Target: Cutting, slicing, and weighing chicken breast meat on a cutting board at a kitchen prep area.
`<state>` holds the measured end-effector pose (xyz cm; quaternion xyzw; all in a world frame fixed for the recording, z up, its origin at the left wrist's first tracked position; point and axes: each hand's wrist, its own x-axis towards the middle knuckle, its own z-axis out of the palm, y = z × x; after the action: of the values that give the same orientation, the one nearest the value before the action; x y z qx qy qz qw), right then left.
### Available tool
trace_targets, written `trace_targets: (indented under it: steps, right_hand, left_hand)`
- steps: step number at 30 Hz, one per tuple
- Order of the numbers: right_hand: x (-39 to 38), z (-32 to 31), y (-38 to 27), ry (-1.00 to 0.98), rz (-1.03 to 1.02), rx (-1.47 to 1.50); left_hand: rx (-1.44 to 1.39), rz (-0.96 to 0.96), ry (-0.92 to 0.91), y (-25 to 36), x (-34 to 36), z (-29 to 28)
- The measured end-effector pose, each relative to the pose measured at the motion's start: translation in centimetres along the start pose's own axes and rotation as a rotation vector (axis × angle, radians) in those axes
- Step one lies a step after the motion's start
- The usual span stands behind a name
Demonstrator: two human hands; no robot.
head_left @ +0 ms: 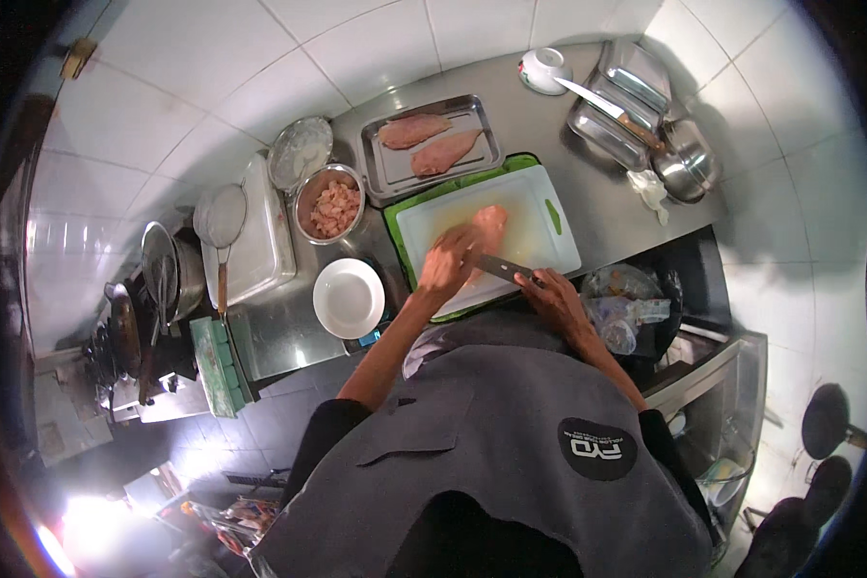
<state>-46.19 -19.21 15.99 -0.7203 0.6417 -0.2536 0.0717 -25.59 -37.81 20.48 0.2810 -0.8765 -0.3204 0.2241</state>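
Observation:
A raw chicken breast (490, 223) lies on a white cutting board (417, 227), which rests on a larger green board (522, 161). My left hand (450, 260) bends over the near left part of the meat, its fingers gripping it and slightly blurred. From the right, my right hand (556, 301) is closed round a knife's handle. The knife's blade (499, 269) points left across the board, beside the meat and close to my left fingertips. Those fingertips partly hide where blade and meat meet.
Behind the board, a metal tray (383, 186) carries two flat chicken pieces. Left of it stand a metal bowl of diced meat (333, 206) and a white bowl (348, 298). A second knife (602, 104) lies across stacked metal containers (636, 75). A black bin (671, 315) sits below right.

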Motion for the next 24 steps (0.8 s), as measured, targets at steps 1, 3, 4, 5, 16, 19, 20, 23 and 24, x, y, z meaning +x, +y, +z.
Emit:
trace_targets:
  steps: [1, 3, 4, 5, 16, 19, 20, 23, 24]
  right_hand:
    - [0.2, -0.3, 0.1, -0.002, -0.034, 0.024]
    - [0.1, -0.3, 0.2, 0.013, -0.044, 0.052]
    - [0.0, -0.1, 0.2, -0.030, -0.056, 0.041]
    - [0.0, 0.2, 0.3, -0.074, -0.071, 0.031]
    - [1.8, -0.1, 0.5, -0.217, -0.126, -0.097]
    - [2.6, 1.0, 0.6, -0.189, -0.162, -0.097]
    - [3.0, 1.3, 0.7, -0.184, -0.186, -0.097]
    - [3.9, 2.6, 0.7, -0.151, -0.209, -0.076]
    - [4.3, 2.9, 0.6, -0.154, -0.200, -0.065]
  left_hand:
    - [0.030, 0.064, 0.076, -0.5, 2.1, 1.4]
    - [0.195, 0.100, 0.086, -1.0, 5.7, 4.1]
    - [0.198, 0.113, 0.065, -1.6, 6.5, 5.4]
    - [0.330, 0.106, -0.017, -2.4, 7.0, 6.6]
    - [0.384, 0.200, -0.157, -3.8, 8.4, 8.0]
    - [0.368, 0.174, -0.176, -3.6, 8.3, 8.1]
    - [0.363, 0.155, -0.174, -3.6, 8.3, 8.1]
    - [0.354, 0.133, -0.175, -3.3, 8.1, 7.8]
    - [0.346, 0.138, -0.176, -3.4, 8.1, 7.8]
